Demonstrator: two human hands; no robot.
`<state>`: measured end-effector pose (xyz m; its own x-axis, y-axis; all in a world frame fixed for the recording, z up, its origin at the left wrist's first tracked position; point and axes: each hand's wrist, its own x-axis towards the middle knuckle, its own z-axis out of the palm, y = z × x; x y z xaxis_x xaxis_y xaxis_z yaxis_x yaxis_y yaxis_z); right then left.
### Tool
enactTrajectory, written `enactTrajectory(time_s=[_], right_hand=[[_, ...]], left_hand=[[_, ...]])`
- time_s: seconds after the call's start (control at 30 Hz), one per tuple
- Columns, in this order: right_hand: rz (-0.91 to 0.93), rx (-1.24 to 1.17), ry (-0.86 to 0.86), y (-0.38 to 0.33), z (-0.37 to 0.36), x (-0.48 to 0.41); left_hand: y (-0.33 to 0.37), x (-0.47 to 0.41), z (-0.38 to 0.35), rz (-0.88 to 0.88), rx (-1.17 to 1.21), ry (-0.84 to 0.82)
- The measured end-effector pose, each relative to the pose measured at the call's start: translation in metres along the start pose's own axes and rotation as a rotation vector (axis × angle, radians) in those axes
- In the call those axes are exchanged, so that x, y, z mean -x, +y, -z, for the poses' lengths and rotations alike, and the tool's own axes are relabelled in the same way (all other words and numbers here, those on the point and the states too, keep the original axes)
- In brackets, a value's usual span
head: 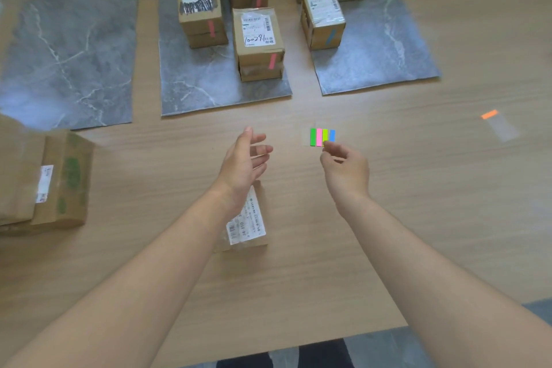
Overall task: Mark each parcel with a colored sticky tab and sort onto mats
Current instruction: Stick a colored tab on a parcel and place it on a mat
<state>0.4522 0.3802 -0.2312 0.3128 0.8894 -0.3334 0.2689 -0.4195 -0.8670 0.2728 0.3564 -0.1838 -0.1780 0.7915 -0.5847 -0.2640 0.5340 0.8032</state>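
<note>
Wooden table [418, 203], near edge under forearms; left hand [243, 164] fingers loosely spread; right hand [346, 167] fingers pinch tab strip [320, 137] edge.

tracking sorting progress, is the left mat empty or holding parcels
Empty: the left mat shows only bare grey marbled surface; the middle mat and right mat both carry tagged parcels.
</note>
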Motion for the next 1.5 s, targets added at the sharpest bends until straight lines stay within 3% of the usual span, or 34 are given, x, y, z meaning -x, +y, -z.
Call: enactTrajectory(time_s=[0.17,0.33,0.5,1.2,1.5], right_hand=[[0.378,0.465,-0.138,0.015,0.013,-0.076],[0.508,0.659,-0.337,0.014,0.011,-0.136],[0.518,0.696,-0.499,0.021,0.004,-0.165],[0.646,0.579,-0.538,0.035,0.003,-0.178],[0.615,0.608,-0.539,0.033,0.002,-0.18]], left_hand=[[-0.014,-0.037,-0.045,0.07,0.035,0.043],[-0.03,-0.066,-0.079,0.158,0.066,0.063],[-0.031,-0.083,-0.102,0.198,0.096,0.081],[-0.028,-0.092,-0.115,0.215,0.132,0.12],[-0.031,-0.091,-0.114,0.204,0.123,0.105]])
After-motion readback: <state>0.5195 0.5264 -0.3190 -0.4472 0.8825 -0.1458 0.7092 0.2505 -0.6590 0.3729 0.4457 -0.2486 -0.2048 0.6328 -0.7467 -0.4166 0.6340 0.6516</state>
